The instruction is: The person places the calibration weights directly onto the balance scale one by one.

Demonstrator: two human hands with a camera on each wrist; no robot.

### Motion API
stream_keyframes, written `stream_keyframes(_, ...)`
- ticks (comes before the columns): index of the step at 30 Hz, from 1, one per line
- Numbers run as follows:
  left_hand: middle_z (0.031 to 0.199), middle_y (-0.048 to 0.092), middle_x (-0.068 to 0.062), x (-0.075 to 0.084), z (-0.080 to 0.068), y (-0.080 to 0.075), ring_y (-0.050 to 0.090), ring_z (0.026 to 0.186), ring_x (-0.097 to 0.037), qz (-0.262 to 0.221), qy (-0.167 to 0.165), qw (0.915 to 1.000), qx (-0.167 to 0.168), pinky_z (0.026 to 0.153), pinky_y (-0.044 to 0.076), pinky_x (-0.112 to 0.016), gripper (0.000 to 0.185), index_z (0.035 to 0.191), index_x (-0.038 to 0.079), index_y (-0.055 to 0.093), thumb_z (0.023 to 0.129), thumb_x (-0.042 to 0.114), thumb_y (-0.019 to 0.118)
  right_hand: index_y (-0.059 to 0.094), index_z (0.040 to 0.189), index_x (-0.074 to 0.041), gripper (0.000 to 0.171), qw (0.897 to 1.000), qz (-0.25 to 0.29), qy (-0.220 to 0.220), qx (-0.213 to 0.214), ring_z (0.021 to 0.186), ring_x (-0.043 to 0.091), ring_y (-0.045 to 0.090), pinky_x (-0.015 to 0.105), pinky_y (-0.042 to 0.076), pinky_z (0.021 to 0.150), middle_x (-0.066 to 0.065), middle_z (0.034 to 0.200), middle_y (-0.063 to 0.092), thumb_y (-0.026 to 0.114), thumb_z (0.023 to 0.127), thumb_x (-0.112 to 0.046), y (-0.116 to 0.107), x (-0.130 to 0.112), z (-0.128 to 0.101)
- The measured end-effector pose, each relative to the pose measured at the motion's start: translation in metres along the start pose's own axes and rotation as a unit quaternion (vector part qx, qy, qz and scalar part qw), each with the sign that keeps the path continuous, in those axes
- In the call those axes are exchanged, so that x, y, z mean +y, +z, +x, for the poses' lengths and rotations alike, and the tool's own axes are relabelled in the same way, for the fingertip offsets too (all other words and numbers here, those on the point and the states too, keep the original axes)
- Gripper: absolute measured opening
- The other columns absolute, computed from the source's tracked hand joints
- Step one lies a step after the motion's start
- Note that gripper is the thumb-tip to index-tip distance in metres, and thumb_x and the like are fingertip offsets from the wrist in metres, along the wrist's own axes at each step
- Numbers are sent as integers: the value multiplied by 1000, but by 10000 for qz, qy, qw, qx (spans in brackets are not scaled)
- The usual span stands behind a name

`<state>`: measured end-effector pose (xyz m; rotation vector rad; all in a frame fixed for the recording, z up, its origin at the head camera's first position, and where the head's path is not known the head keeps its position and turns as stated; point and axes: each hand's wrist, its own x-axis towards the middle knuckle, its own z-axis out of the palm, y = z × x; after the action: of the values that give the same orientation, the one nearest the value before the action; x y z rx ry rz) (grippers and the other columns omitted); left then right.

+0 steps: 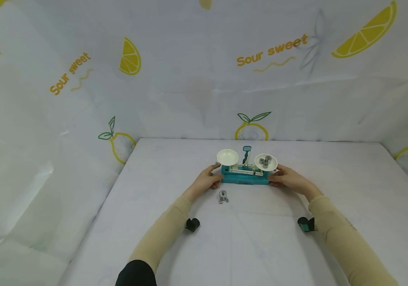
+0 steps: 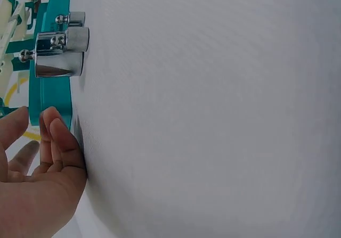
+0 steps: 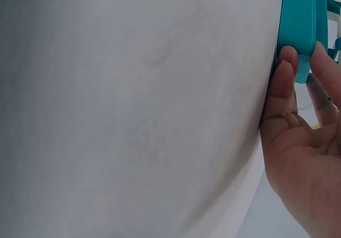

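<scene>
A teal balance scale [image 1: 245,179] with two white pans stands on the white table. Its left pan [image 1: 227,157] is bare; several metal weights [image 1: 265,161] stand in the right pan [image 1: 272,166]. My left hand [image 1: 204,180] holds the left end of the base, one finger raised near the beam's end below the left pan. At the opposite end, my right hand [image 1: 290,180] grips the base between thumb and fingers; the right wrist view shows that hand [image 3: 303,142] close up. In front of the scale, several shiny weights [image 2: 58,59] stand near my left hand.
The white tabletop [image 1: 261,246] extends around the scale. Behind it hangs a white sheet [image 1: 189,99] printed with lemons and lettering. Black wrist devices [image 1: 192,225] sit at both forearms.
</scene>
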<state>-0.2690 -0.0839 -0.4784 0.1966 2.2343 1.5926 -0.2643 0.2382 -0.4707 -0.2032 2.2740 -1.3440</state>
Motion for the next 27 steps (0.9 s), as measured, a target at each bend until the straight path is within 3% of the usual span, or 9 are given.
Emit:
stream_keyframes(4, 85, 58, -3, 0, -7, -4, 52, 70, -11, 115, 0, 9999, -8, 65, 46, -21, 48, 138, 16, 44, 93, 23, 56, 17, 148, -5, 71, 10000, 53, -15, -56, 93, 14, 55, 24, 46, 82, 13, 110, 52, 56, 93, -29, 1, -2, -1)
stream_keyframes(9, 88, 60, -1, 2, -17, -8, 55, 76, -11, 261, -11, 9997, -18, 71, 48, -22, 30, 119, 14, 61, 91, 25, 60, 15, 148, -4, 71, 9998, 115, -59, -124, 94, 15, 55, 25, 47, 83, 14, 111, 51, 55, 94, -27, 2, -4, -3)
stream_keyframes(13, 85, 58, 1, 1, -25, -12, 54, 78, -11, 491, 55, 9986, -210, 72, 48, -22, 24, 110, 14, 67, 88, 25, 63, 14, 148, -5, 71, 9999, 110, -13, -117, 94, 16, 55, 26, 46, 83, 15, 112, 51, 55, 94, -26, 2, -5, -2)
stream_keyframes(20, 85, 58, 3, -5, -31, -15, 56, 77, -9, 718, 206, 9946, -719, 70, 46, -21, 27, 112, 13, 66, 86, 18, 64, 13, 148, -5, 71, 9998, 115, 100, -101, 93, 16, 55, 27, 46, 83, 14, 110, 52, 54, 94, -25, 1, -5, -1)
stream_keyframes(27, 88, 59, 3, -8, -33, -11, 52, 76, -9, 957, 287, 9900, -995, 68, 45, -20, 32, 113, 14, 65, 82, 18, 70, 14, 147, -5, 69, 9998, 152, 119, -102, 91, 16, 55, 26, 46, 81, 12, 108, 52, 54, 94, -23, 0, -5, -1)
